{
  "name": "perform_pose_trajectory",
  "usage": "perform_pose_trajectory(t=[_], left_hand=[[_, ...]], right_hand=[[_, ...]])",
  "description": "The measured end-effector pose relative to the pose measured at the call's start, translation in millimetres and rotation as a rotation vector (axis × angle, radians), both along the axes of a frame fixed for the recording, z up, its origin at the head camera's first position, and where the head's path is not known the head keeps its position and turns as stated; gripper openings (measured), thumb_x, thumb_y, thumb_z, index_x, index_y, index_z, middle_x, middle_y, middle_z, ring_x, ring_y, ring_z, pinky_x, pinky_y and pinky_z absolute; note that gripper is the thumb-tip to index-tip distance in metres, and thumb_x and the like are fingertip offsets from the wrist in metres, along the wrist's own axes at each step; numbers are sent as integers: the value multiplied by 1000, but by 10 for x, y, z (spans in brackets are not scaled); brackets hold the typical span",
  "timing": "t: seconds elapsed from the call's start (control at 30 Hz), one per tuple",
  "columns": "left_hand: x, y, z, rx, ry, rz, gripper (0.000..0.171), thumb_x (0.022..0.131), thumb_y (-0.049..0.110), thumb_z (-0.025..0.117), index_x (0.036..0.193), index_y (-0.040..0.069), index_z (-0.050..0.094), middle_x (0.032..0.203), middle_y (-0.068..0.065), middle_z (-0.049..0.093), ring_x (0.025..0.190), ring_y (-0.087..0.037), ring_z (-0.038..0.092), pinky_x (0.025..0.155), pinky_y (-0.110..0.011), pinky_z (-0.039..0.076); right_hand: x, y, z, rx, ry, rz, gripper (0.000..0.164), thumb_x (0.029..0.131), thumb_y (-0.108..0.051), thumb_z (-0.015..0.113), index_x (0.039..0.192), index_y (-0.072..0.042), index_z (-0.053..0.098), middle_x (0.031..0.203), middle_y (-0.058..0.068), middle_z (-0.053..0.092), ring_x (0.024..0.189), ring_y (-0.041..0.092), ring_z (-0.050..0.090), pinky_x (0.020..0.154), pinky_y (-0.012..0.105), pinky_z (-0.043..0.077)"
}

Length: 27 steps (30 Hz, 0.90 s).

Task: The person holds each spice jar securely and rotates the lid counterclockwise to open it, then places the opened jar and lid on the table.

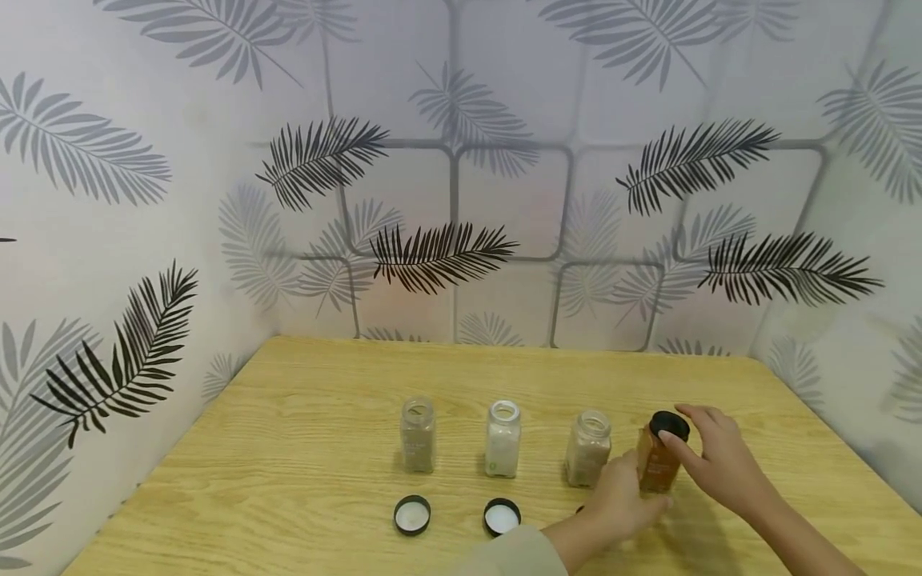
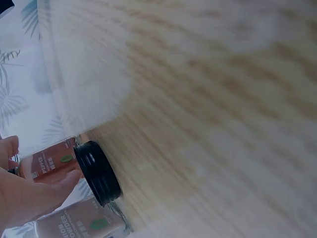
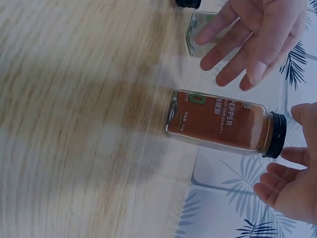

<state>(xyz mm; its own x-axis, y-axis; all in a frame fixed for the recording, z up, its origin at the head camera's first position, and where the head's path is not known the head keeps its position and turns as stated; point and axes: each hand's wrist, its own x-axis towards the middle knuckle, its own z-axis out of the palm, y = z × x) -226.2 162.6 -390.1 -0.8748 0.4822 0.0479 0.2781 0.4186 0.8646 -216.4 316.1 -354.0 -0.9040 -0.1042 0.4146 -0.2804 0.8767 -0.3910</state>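
Note:
A square glass jar of reddish-brown pepper powder [image 1: 657,468] stands upright at the right, its black lid [image 1: 669,426] on top. My right hand [image 1: 723,460] is at that lid, thumb and fingers spread around it; in the right wrist view the fingertips show right beside the lid's edge. My left hand [image 1: 621,498] is low beside the jar, and in the right wrist view its fingers [image 3: 225,57] are extended, apart from the glass. A jar of pale brown powder [image 1: 589,456] without a lid stands just left of the pepper jar.
Further left stand two more lidless jars, one with white contents [image 1: 503,448] and one with greyish-brown powder [image 1: 418,444]. Before them lie two upturned black lids [image 1: 412,515] [image 1: 502,518]. Another black lid [image 2: 98,173] lies near my left hand. A patterned wall [image 1: 461,304] rises behind the table.

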Motion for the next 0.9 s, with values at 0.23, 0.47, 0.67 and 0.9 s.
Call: perform_pose_trajectory(t=[0.23,0.47,0.67,0.9], left_hand=[[-12,86,-13,48,2,60,42,81,27,72,115,13,52,112,1,61,105,-11,60,84,-23,52],[-26,203,-46,12,36,104,45,80,25,74,118,14,51,110,0,60,101,-10,57,82,-23,51],[-62,292,-58,18,45,157,45,78,20,75,115,14,49,104,-3,57,95,-10,55,81,-23,50],[-147,301,-87,74,44,176,43,78,13,75,113,12,50,97,0,56,88,-7,54,78,-20,49]], right_hand=[[-43,-18,3,-7,-31,4,51,94,-23,55,125,15,44,121,37,47,111,53,43,87,65,38],[-71,-37,-43,-5,-19,-6,47,92,-17,58,123,16,46,118,37,49,108,52,47,85,62,43],[-93,-29,-46,3,4,-6,41,90,-11,59,119,16,49,114,36,52,104,50,50,83,60,45],[-115,-53,-30,12,-12,-8,40,90,-10,59,118,17,51,111,35,55,102,49,53,81,58,46]])
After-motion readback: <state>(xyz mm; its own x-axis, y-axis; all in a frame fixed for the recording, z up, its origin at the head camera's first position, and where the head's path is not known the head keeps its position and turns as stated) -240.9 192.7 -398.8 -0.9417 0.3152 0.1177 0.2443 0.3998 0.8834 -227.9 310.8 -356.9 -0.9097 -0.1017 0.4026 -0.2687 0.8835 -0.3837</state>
